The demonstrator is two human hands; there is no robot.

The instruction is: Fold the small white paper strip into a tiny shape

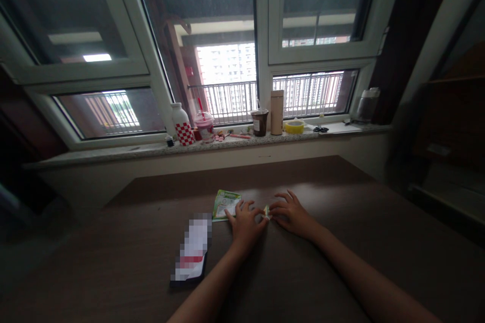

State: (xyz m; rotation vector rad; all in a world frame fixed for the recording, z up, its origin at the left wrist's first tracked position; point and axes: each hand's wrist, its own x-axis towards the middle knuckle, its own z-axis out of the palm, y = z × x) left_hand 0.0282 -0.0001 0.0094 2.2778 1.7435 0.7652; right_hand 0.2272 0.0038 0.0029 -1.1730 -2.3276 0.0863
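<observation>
A small white piece with yellow-green on it (267, 210), perhaps folded paper or a wrapper, is between my two hands low over the table. My left hand (245, 221) pinches its left side between thumb and forefinger, the other fingers raised and bent. From the right, my right hand (291, 215) pinches its other side with thumb and forefinger; the rest of its fingers are spread upward. A green and white packet (223, 206) lies flat just behind and left of my left hand, partly covered by its fingers.
The dark brown table (318, 272) carries a phone (193, 250) with a blurred screen at left. Along the windowsill (144, 149) stand a checkered bottle (183, 126), a pink drink cup (205, 126), a brown cup (259, 122), a beige flask (277, 113), yellow tape (294, 127) and scissors (320, 129).
</observation>
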